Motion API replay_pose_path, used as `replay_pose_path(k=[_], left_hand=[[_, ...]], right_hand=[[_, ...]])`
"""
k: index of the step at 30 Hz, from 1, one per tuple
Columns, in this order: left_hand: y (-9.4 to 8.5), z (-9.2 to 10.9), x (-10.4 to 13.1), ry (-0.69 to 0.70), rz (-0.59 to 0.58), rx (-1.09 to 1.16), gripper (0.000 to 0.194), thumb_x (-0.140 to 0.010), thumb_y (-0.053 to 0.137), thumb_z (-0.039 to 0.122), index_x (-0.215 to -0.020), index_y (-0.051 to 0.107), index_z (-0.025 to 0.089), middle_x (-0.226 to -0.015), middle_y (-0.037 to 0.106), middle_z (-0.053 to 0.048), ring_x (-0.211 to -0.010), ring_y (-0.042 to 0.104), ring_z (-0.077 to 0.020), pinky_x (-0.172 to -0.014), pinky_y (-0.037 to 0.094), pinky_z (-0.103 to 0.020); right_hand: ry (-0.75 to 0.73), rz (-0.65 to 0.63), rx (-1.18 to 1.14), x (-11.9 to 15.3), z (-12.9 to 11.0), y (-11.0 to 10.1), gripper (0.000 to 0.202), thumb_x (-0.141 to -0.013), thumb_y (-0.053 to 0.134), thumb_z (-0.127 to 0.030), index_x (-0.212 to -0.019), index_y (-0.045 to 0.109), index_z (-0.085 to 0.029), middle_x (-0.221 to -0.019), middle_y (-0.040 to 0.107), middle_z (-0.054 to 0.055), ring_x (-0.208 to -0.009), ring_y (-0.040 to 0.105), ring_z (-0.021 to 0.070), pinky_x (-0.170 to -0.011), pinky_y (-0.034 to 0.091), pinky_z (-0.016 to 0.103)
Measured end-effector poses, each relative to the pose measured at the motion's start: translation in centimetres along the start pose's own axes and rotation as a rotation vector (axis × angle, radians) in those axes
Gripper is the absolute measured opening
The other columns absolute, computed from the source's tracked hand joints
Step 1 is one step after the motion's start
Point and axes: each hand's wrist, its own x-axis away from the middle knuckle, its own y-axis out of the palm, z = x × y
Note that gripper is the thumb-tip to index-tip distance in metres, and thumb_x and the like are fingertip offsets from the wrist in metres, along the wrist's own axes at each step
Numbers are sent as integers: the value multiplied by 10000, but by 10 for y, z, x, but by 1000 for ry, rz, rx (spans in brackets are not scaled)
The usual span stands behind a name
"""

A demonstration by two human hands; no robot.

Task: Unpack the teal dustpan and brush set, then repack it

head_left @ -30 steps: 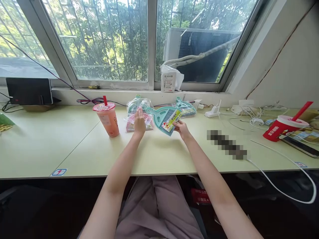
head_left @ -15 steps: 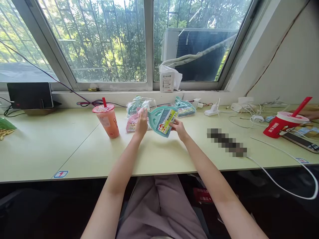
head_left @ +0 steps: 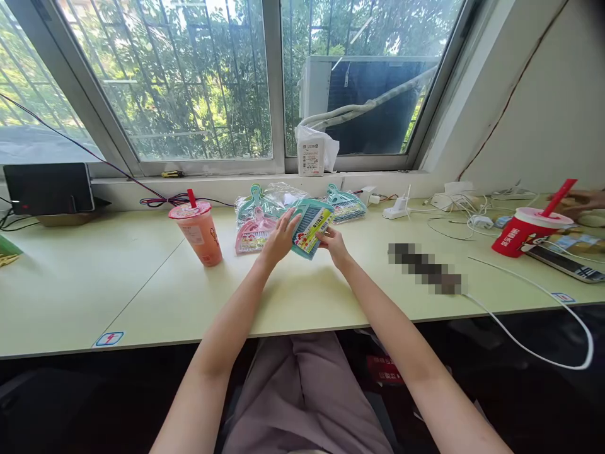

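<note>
The teal dustpan (head_left: 306, 222), likely light, stiff, best edge-held, is pinched by the right hand (head_left: 336, 247), grip unclear for the left hand (head_left: 280, 241)

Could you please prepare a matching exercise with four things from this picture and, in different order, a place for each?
1. nearest teal dustpan
2. pink dustpan
3. red cup
4. white box

A. on the window sill
B. between orange cup and left hand
C. in the right hand
D. near the picture's right edge

Pairs: 1-C, 2-B, 3-D, 4-A
</note>
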Motion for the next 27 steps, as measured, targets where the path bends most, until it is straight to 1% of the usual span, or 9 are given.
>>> replay_pose_path(k=[2,5,7,8,10,13,17,23,27], left_hand=[[-1,3,1,-74,156,45,447,-985,400,206,-1429,445,200,-1582,365,-145,-1538,213,-242,-1264,197,-508],[-3,2,-4,-371,611,147,610,-952,556,422,-1473,349,183,-1641,204,-177,-1558,110,-271,-1273,64,-509],[-5,-4,-9,-617,831,351,774,-906,608,524,-1511,259,191,-1658,135,-175,-1555,114,-270,-1267,124,-482],[-7,-8,-12,-719,838,516,798,-892,613,558,-1512,255,207,-1654,163,-165,-1545,168,-269,-1251,195,-470],[-8,-15,-16,-830,630,905,743,-863,630,590,-1459,365,235,-1589,345,-139,-1478,343,-279,-1178,353,-451],[-5,-14,-16,-816,219,1303,595,-777,726,566,-1223,594,195,-1301,639,-119,-1278,574,-292,-1001,520,-399],[2,1,-15,-829,150,1440,510,-663,836,426,-1069,642,185,-1034,729,-53,-1044,683,-235,-843,573,-311],[0,7,-12,-816,-170,1486,558,-657,852,442,-1098,626,184,-1049,736,-75,-954,704,-233,-852,583,-373],[-6,3,-11,-783,-267,1448,547,-703,819,501,-1117,632,197,-1087,727,-83,-970,702,-235,-907,570,-415]], right_hand=[[-7,29,-36,-1,1,-1,455,-519,915,-372,-874,700,-184,-849,760,26,-699,697,175,-635,585,299],[-20,66,-89,-2,3,-4,473,-513,913,-386,-886,695,-193,-873,758,25,-737,703,186,-671,586,313],[-23,65,-117,-2,4,-5,484,-514,911,-395,-898,692,-197,-891,759,30,-753,706,193,-692,586,325],[-25,57,-127,-3,5,-5,485,-516,911,-398,-900,690,-198,-894,760,32,-755,706,194,-699,586,329],[-27,33,-139,-3,7,-4,487,-516,912,-406,-895,688,-200,-882,760,30,-747,707,194,-696,585,330],[-21,-7,-123,-4,9,-3,501,-502,916,-413,-893,691,-196,-848,759,29,-724,707,197,-668,581,327],[-21,3,-109,-5,10,-2,493,-506,913,-390,-894,686,-189,-822,754,34,-712,702,200,-655,572,329],[-58,59,-209,-5,7,-3,461,-531,901,-354,-897,672,-192,-824,747,25,-734,698,196,-693,580,342],[-60,62,-244,-4,6,-3,457,-553,888,-353,-925,679,-190,-852,749,30,-770,697,190,-696,578,325]])
